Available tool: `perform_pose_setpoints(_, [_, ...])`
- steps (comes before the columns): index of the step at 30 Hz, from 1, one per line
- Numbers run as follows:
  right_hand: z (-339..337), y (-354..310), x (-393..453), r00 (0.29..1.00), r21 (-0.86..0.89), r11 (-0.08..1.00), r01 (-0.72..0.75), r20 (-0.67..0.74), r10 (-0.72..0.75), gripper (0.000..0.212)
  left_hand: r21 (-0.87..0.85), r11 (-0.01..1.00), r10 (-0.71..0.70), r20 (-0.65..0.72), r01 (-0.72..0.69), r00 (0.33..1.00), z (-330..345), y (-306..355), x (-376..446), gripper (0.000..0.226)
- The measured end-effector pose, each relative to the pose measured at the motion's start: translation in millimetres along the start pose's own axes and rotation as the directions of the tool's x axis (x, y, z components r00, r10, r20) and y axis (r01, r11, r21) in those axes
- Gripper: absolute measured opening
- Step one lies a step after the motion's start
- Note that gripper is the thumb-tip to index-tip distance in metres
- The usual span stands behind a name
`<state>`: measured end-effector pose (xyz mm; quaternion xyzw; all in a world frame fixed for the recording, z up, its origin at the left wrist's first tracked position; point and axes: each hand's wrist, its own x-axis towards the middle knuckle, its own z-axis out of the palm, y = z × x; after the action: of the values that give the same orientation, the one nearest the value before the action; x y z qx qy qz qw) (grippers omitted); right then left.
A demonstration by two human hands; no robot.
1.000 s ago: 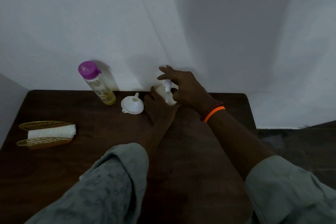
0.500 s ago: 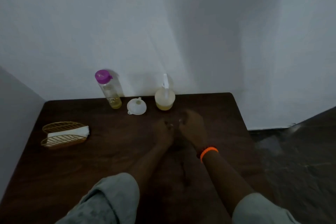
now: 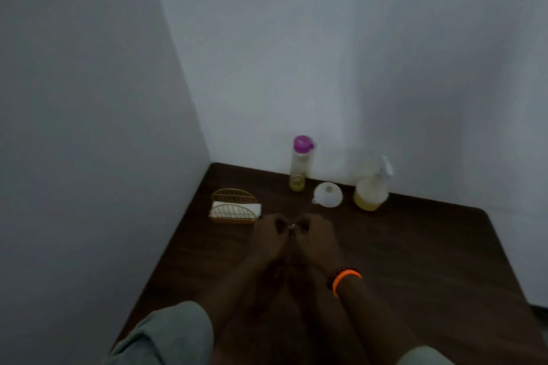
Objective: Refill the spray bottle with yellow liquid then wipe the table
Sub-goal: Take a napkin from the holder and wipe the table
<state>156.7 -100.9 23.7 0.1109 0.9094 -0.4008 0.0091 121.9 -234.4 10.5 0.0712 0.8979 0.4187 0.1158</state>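
The spray bottle [image 3: 372,187] stands at the back of the dark wooden table [image 3: 430,261], its lower part filled with yellow liquid and its white sprayer head on. A white funnel [image 3: 327,194] lies to its left. Further left stands a clear bottle with a purple cap [image 3: 299,163] and a little yellow liquid at the bottom. My left hand [image 3: 271,235] and my right hand [image 3: 315,235] are side by side over the table's middle, fingers curled and touching each other, in front of the funnel. I see nothing held in either.
A gold wire holder with white napkins [image 3: 234,210] sits at the table's left, just beyond my left hand. White walls meet in a corner behind the table. An orange band is on my right wrist [image 3: 345,277].
Both hands left the spray bottle and drew back toward me, coming together over the table's middle. My view swung to the left, so the objects now sit further right.
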Motion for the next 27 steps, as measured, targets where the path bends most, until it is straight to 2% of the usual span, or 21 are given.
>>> perform_pose_setpoints(5, [33.8, -29.9, 31.7, 0.995, -0.007, 0.999, 0.053, 0.086, -0.052, 0.007, -0.005, 0.996, -0.088, -0.113, 0.088, 0.990, -62.2, -59.8, 10.9, 0.006])
perform_pose_setpoints(11, [63.6, -21.9, 72.1, 0.989, -0.007, 1.000, -0.025, 0.144, 0.026, 0.009, -0.012, 0.989, -0.143, -0.329, 0.148, 0.933, -112.9, -123.1, 37.9, 0.012])
perform_pose_setpoints(14, [75.1, -13.7, 90.1, 0.985, -0.052, 0.997, -0.055, 0.161, 0.062, 0.016, -0.008, 0.985, -0.161, -0.393, 0.172, 0.905, -125.1, -142.3, 59.7, 0.011])
perform_pose_setpoints(17, [82.4, -8.8, 103.9, 0.984, -0.108, 0.993, -0.037, 0.168, 0.055, 0.018, 0.019, 0.981, -0.172, -0.359, 0.192, 0.917, -127.2, -162.7, 79.4, 0.011])
perform_pose_setpoints(23, [97.2, 0.5, 125.9, 0.980, -0.163, 0.986, -0.025, 0.192, 0.056, 0.020, 0.135, 0.989, -0.036, -0.157, 0.057, 0.987, -121.2, -182.5, 102.0, 0.017])
perform_pose_setpoints(27, [103.3, 0.0, 132.8, 0.977, -0.138, 0.990, 0.013, 0.213, 0.016, 0.015, 0.169, 0.985, 0.003, -0.134, 0.020, 0.991, -119.4, -185.1, 109.8, 0.022])
